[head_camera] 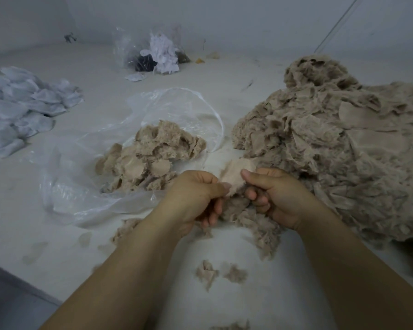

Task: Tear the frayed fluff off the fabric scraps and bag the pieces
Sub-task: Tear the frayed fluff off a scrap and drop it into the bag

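Between my hands is a small beige fabric scrap. My left hand pinches its left edge with thumb and fingers. My right hand pinches its right side, thumb on top. A big heap of beige fluffy scraps lies to the right. A clear plastic bag lies open on the white table, with a smaller heap of beige pieces at its mouth. Torn beige fluff lies under and just below my hands.
A pile of white fabric pieces sits at the far left. At the back stands a second clear bag with white and dark scraps. Small tufts of fluff lie between my forearms. The table edge runs along the lower left.
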The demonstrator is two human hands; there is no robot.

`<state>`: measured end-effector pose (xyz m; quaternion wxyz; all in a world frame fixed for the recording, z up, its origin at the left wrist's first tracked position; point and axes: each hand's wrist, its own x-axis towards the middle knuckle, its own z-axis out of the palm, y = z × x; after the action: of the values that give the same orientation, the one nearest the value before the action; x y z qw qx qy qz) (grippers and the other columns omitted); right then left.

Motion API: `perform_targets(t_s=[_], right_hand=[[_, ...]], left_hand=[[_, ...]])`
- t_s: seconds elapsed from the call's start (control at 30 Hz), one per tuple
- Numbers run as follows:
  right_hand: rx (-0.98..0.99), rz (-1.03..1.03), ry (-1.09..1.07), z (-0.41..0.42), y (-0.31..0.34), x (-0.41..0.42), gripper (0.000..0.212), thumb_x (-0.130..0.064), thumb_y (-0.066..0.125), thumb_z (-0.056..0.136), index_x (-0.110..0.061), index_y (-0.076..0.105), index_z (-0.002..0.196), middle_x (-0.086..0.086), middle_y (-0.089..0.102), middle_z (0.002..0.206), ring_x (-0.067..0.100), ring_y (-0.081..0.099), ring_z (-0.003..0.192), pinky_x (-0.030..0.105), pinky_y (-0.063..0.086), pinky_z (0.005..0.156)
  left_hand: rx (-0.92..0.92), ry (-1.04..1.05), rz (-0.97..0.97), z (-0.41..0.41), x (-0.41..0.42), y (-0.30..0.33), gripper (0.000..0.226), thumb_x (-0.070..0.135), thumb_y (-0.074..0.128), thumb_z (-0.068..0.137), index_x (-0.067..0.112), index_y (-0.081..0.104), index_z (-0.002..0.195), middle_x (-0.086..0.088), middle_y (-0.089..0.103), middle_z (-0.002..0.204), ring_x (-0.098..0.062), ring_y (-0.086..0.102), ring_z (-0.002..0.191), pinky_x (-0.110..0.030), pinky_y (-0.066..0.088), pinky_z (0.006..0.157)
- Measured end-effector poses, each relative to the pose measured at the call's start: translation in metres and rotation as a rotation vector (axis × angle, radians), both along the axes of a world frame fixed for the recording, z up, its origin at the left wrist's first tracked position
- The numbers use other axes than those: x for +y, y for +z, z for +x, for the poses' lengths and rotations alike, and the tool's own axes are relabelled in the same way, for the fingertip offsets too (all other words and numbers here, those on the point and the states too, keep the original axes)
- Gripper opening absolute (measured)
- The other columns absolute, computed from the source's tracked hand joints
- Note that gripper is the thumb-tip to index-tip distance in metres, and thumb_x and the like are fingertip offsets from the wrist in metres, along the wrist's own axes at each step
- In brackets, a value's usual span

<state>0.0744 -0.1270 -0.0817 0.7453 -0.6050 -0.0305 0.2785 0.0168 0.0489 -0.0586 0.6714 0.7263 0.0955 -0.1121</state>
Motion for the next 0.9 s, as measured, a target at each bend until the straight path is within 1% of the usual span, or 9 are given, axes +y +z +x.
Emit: perform_targets(t_s=[0.1, 0.2, 0.37, 0.47, 0.57, 0.67, 0.77, 0.83, 0.9], right_hand=[[0.019, 0.024, -0.009, 0.002, -0.002, -0.001, 0.022, -0.034, 0.071, 0.071, -0.019, 0.057, 0.062, 0.004, 0.053, 0.052, 0.006, 0.033, 0.035, 0.014, 0.025, 0.033], [0.013, -0.005, -0.014, 0.003, -0.003, -0.001, 0.027, -0.036, 0.072, 0.070, -0.017, 0.052, 0.070, 0.004, 0.053, 0.053, 0.006, 0.033, 0.035, 0.014, 0.025, 0.033], [0.003, 0.006, 0.000, 0.002, -0.002, 0.000, 0.023, -0.037, 0.070, 0.071, -0.017, 0.060, 0.066, 0.003, 0.052, 0.051, 0.006, 0.032, 0.034, 0.013, 0.024, 0.033], [0.004, 0.018, 0.002, 0.001, -0.001, 0.000, 0.021, -0.036, 0.068, 0.074, -0.018, 0.066, 0.064, 0.003, 0.051, 0.051, 0.005, 0.032, 0.034, 0.013, 0.023, 0.033], [-0.005, 0.024, -0.015, 0.002, -0.001, -0.001, 0.028, -0.029, 0.060, 0.091, -0.015, 0.073, 0.070, 0.002, 0.051, 0.050, 0.004, 0.032, 0.034, 0.012, 0.024, 0.034], [-0.004, 0.018, -0.018, 0.002, -0.002, -0.001, 0.028, -0.025, 0.052, 0.099, -0.016, 0.072, 0.082, 0.001, 0.051, 0.050, 0.004, 0.033, 0.035, 0.013, 0.025, 0.034], [0.020, 0.005, -0.021, 0.004, -0.001, -0.002, 0.022, -0.026, 0.049, 0.101, -0.015, 0.068, 0.097, 0.001, 0.051, 0.051, 0.005, 0.033, 0.036, 0.013, 0.025, 0.034], [0.033, 0.001, -0.029, 0.004, -0.001, -0.002, 0.023, -0.026, 0.047, 0.102, -0.015, 0.067, 0.105, 0.003, 0.052, 0.052, 0.005, 0.034, 0.036, 0.014, 0.026, 0.034], [0.043, -0.009, -0.042, 0.005, -0.001, -0.002, 0.025, -0.026, 0.045, 0.103, -0.014, 0.066, 0.110, 0.004, 0.053, 0.054, 0.006, 0.036, 0.037, 0.014, 0.027, 0.034]], left_hand=[[0.022, -0.015, 0.012, -0.002, 0.008, 0.005, 0.020, 0.008, 0.064, 0.091, 0.000, 0.066, 0.073, -0.012, 0.052, 0.047, -0.021, 0.042, 0.032, -0.020, 0.030, 0.035], [-0.010, 0.131, -0.022, -0.001, 0.019, 0.007, 0.024, 0.011, 0.060, 0.094, 0.000, 0.065, 0.073, -0.010, 0.050, 0.047, -0.021, 0.042, 0.032, -0.020, 0.030, 0.035], [-0.036, 0.013, 0.094, 0.005, 0.009, 0.005, 0.040, 0.038, 0.068, 0.090, 0.006, 0.061, 0.066, -0.013, 0.053, 0.051, -0.022, 0.042, 0.033, -0.020, 0.030, 0.035], [-0.020, -0.027, 0.141, 0.009, 0.002, 0.002, 0.029, 0.020, 0.066, 0.093, 0.003, 0.063, 0.070, -0.009, 0.052, 0.046, -0.019, 0.040, 0.030, -0.018, 0.027, 0.034], [-0.108, 0.291, -0.155, 0.020, 0.004, 0.004, 0.019, 0.001, 0.050, 0.096, 0.002, 0.062, 0.080, -0.008, 0.057, 0.049, -0.018, 0.045, 0.032, -0.019, 0.029, 0.034], [-0.288, 0.571, -0.426, 0.031, 0.012, 0.009, 0.012, 0.005, 0.048, 0.101, 0.004, 0.060, 0.105, -0.011, 0.072, 0.083, -0.019, 0.059, 0.050, -0.026, 0.045, 0.044], [-0.210, 0.474, -0.214, 0.029, 0.008, -0.001, 0.022, 0.007, 0.061, 0.095, 0.010, 0.061, 0.117, -0.010, 0.066, 0.088, -0.018, 0.053, 0.054, -0.027, 0.043, 0.045], [-0.204, 0.216, 0.061, 0.023, 0.000, -0.010, 0.013, 0.011, 0.074, 0.086, 0.014, 0.071, 0.099, -0.005, 0.065, 0.075, -0.014, 0.052, 0.049, -0.024, 0.042, 0.043], [-0.233, -0.001, 0.302, 0.019, -0.009, -0.017, 0.022, 0.018, 0.086, 0.073, 0.019, 0.074, 0.091, 0.006, 0.063, 0.071, -0.004, 0.056, 0.054, -0.018, 0.046, 0.050]])
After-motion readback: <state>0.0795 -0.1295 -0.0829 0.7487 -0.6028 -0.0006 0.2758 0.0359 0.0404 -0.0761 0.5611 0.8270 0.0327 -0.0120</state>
